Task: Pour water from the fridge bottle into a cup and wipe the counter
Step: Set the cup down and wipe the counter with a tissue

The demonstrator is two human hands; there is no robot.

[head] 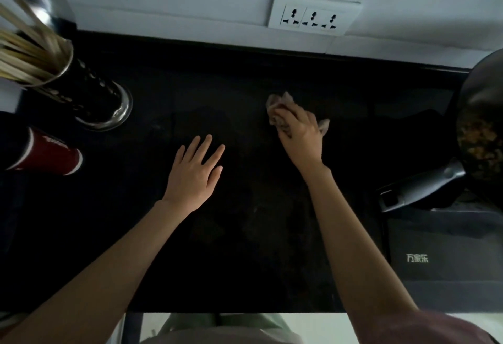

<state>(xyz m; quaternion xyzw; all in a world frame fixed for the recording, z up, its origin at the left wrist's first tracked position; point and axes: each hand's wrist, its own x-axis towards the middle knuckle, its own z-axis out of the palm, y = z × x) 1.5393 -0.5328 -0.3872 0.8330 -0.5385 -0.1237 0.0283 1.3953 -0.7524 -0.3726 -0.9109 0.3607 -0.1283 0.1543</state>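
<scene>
My right hand [298,135] grips a crumpled pale cloth [280,102] and presses it on the black counter [245,234], right of centre and toward the back. My left hand [194,172] lies flat on the counter with its fingers spread and straight, holding nothing. A red paper cup [47,153] stands at the left side of the counter, well apart from both hands. No bottle is in view.
A metal utensil holder [89,93] with chopsticks and a ladle stands at the back left. A dark pan [479,136] with food sits on a stove [441,248] at the right, its handle pointing left. A wall socket strip [313,14] is behind the counter.
</scene>
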